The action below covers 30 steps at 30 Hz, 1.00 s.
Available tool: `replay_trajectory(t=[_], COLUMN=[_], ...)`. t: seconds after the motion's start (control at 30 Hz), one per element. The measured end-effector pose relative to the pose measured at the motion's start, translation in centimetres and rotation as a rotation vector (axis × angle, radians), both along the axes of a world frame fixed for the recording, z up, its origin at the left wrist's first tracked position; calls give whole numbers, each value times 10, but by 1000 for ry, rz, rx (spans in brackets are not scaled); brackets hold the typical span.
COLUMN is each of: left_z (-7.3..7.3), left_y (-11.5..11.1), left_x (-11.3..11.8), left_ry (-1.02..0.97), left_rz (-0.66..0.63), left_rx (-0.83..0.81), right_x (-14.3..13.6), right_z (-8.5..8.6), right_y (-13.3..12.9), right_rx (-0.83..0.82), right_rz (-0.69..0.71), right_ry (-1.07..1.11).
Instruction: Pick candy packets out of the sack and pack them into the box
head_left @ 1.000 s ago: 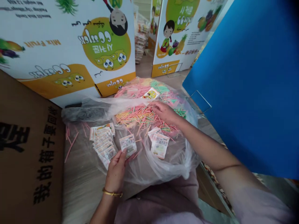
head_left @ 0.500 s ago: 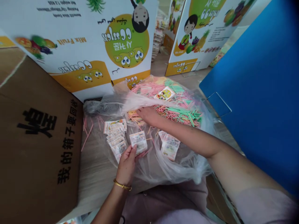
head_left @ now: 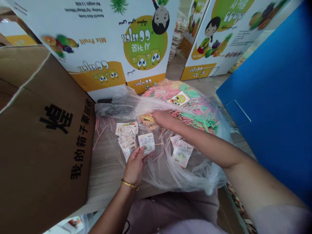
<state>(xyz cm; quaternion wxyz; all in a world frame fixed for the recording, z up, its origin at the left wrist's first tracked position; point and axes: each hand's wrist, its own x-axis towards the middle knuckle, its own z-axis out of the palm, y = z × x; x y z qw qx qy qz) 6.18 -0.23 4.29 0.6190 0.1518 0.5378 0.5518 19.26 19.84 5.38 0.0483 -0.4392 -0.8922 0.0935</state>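
My left hand (head_left: 136,159) is closed on a small white candy packet (head_left: 147,140), thumb on top. Left of it, several similar packets (head_left: 127,139) lie in an overlapping row on the plastic. My right hand (head_left: 161,118) reaches into the clear plastic bag (head_left: 168,182) at the pile of thin candy sticks (head_left: 190,121), coloured pink, green and yellow. Its fingers are hidden by the plastic and the sticks. Under my right forearm lie a few more packets (head_left: 182,153), and another packet (head_left: 179,98) rests on top of the sticks.
A brown carton (head_left: 60,146) stands at the left. White and yellow printed cartons (head_left: 102,48) stand behind the bag. A blue panel (head_left: 268,97) leans in at the right, beside a wire clip (head_left: 241,112). Loose pink sticks (head_left: 99,136) lie on the table (head_left: 104,182).
The view has shifted, so the scene sits further right. My right hand has pushed deeper into the sticks and its fingers have gone out of sight. My left hand still holds the packet.
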Motion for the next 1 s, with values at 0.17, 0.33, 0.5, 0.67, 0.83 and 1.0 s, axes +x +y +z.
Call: replay_trajectory(t=[0.17,0.33,0.5,0.67,0.83,1.0], left_z=[-2,2,0,-4,-3,-1], left_y=[5,8,12,13,16,17], left_x=[2,5,1,-2,1,7], left_ry=[-48,-46,-3,15,4,42], left_rz=[15,-16,14,79,98,55], left_rx=[-20,7,3,1,4,34], right_x=[1,2,15,28,38,34], right_z=[11,19,18,26,51,53], right_y=[6,8,-6,-36,-79,-103], right_rx=[-57,-157,-152,-221,-271,-302], right_rz=[46,-20,-22,-111,-122,-4], right_ry=[-121,-131,-31,-6,305,271])
